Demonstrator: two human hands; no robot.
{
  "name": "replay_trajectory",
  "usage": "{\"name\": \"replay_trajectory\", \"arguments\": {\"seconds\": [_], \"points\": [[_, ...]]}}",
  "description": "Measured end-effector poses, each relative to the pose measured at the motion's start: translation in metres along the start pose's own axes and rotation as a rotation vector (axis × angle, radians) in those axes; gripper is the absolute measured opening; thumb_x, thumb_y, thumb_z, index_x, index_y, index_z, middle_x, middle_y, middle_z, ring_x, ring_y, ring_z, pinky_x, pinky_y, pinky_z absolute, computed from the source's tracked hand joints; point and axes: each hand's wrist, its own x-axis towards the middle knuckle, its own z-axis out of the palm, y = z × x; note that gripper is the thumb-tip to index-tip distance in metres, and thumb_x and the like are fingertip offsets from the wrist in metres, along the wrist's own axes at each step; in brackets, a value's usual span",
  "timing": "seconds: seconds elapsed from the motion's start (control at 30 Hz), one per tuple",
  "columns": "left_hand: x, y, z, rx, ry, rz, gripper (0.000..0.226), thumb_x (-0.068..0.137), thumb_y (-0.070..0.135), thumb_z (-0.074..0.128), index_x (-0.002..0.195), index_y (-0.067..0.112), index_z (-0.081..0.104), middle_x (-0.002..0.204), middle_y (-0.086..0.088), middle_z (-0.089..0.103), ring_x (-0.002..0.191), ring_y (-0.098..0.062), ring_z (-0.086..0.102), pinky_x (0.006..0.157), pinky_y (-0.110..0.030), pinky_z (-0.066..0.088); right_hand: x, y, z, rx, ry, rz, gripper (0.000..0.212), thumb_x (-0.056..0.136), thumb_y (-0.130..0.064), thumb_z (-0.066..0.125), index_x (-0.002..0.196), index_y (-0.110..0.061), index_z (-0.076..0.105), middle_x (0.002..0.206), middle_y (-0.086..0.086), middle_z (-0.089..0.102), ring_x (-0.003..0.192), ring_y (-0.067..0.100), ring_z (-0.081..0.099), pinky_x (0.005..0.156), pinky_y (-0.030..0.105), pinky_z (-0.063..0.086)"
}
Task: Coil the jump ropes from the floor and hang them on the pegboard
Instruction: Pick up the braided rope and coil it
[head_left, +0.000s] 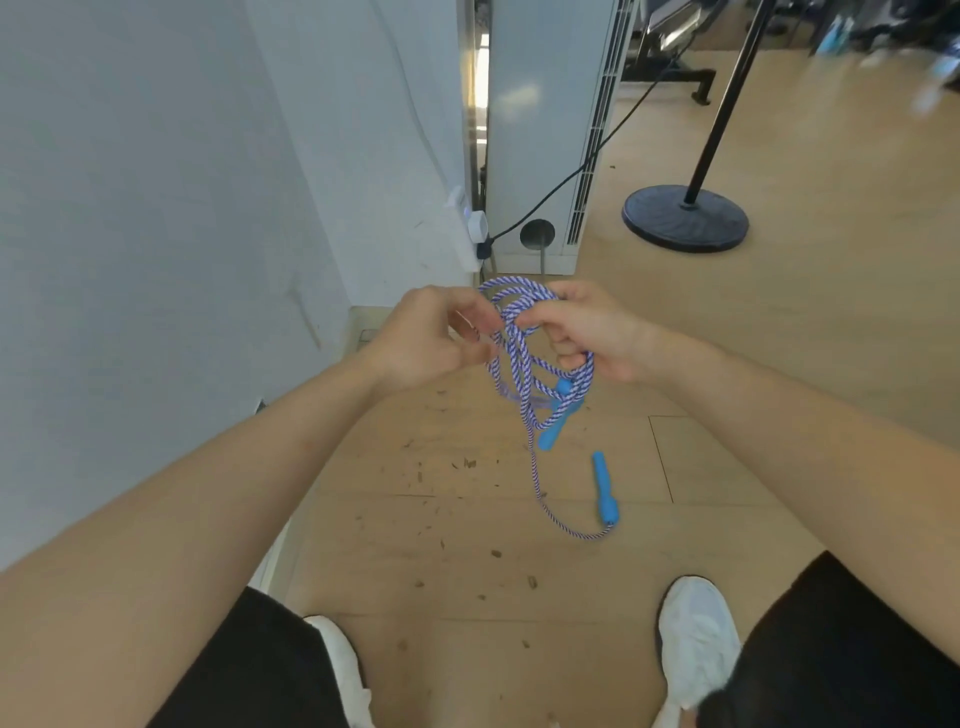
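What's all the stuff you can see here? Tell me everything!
jump rope: one, blue-and-white striped, coiled between both hands, tail hanging down
handles: two, blue, one just below the coil, one lower near the floor
stand: one, black, round base on the floor, upper right
tall unit: one, white, by the wall
power strip: one, white, on the wall
floor: one, light wood, speckled with bits
shoes: two, white, bottom
left hand: pinches the rope
right hand: grips the coils
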Motion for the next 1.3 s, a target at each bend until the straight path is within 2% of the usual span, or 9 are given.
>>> {"name": "replay_trajectory", "arguments": {"seconds": [0.1,0.27,0.37,0.47,0.67,0.8,0.9,1.07,1.3], "points": [[0.004,-0.006,0.002,0.029,0.093,0.016,0.026,0.081,0.018,0.079,0.098,0.034,0.066,0.106,0.014,0.066,0.091,-0.01,0.065,0.076,-0.036,0.059,-0.001,0.0,-0.001,-0.055,0.009,-0.05,0.01,0.091,-0.009,0.063,0.099,-0.013,0.058,0.05,-0.006,0.027,0.041,0.01,0.021,0.04,0.023,0.02],[0.006,-0.002,0.003,0.04,0.042,0.053,0.022,0.092,0.014,0.07,0.108,0.028,0.068,0.098,0.018,0.067,0.08,0.002,0.061,0.076,-0.017,0.049,-0.008,-0.004,-0.003,-0.026,-0.099,-0.022,0.029,0.093,-0.007,0.063,0.118,0.006,0.058,0.051,-0.006,0.024,0.04,0.009,0.019,0.039,0.022,0.019],[0.009,-0.004,-0.005,0.04,0.014,0.006,0.013,0.087,0.023,0.076,0.093,0.033,0.072,0.086,0.012,0.071,0.069,-0.011,0.059,0.069,-0.027,0.05,-0.008,-0.004,-0.005,-0.016,-0.117,-0.031,0.02,0.095,-0.009,0.063,0.112,0.001,0.061,0.052,-0.006,0.022,0.041,0.009,0.018,0.039,0.022,0.019],[0.013,-0.013,-0.019,0.075,0.071,-0.052,0.013,0.088,0.022,0.074,0.086,0.035,0.073,0.08,0.014,0.069,0.06,-0.005,0.049,0.063,-0.025,0.042,-0.007,0.0,-0.008,-0.035,-0.083,-0.032,0.008,0.096,-0.012,0.063,0.102,-0.006,0.064,0.05,-0.008,0.025,0.041,0.009,0.02,0.039,0.022,0.019],[0.006,-0.058,-0.06,0.375,0.472,-0.495,0.014,0.089,0.018,0.062,0.095,0.02,0.075,0.093,-0.004,0.074,0.093,-0.03,0.068,0.078,-0.033,0.051,-0.002,0.008,-0.015,-0.072,0.07,0.007,0.007,0.097,-0.014,0.063,0.098,-0.008,0.067,0.045,-0.01,0.028,0.039,0.008,0.022,0.037,0.022,0.021],[-0.005,-0.07,-0.067,0.539,0.406,-0.691,0.027,0.087,0.017,0.058,0.109,0.024,0.072,0.113,-0.01,0.071,0.106,-0.036,0.065,0.088,-0.042,0.054,-0.001,0.008,-0.016,-0.063,0.085,0.029,0.018,0.096,-0.011,0.063,0.109,0.002,0.066,0.046,-0.009,0.028,0.041,0.009,0.022,0.038,0.023,0.022],[0.002,-0.052,-0.051,0.359,0.253,-0.449,0.031,0.088,0.018,0.064,0.117,0.026,0.07,0.122,0.002,0.069,0.112,-0.025,0.063,0.095,-0.036,0.051,-0.006,0.002,-0.014,-0.039,0.002,0.029,0.007,0.097,-0.01,0.062,0.1,-0.005,0.066,0.049,-0.008,0.027,0.042,0.009,0.022,0.038,0.023,0.021],[0.006,0.002,-0.014,-0.004,-0.05,-0.077,0.024,0.091,0.011,0.066,0.103,0.032,0.069,0.103,0.015,0.071,0.099,-0.004,0.064,0.088,-0.023,0.049,-0.01,-0.005,-0.004,-0.035,-0.12,-0.006,0.007,0.097,-0.014,0.063,0.092,-0.013,0.067,0.052,-0.006,0.025,0.044,0.009,0.02,0.04,0.023,0.018],[0.005,0.005,-0.005,-0.146,-0.126,-0.107,0.016,0.088,0.008,0.073,0.102,0.015,0.068,0.086,-0.004,0.077,0.076,-0.012,0.068,0.074,-0.027,0.052,-0.008,-0.005,-0.003,0.018,-0.163,-0.058,0.01,0.099,-0.018,0.059,0.098,-0.011,0.066,0.052,-0.007,0.025,0.043,0.009,0.02,0.039,0.023,0.019]]}}
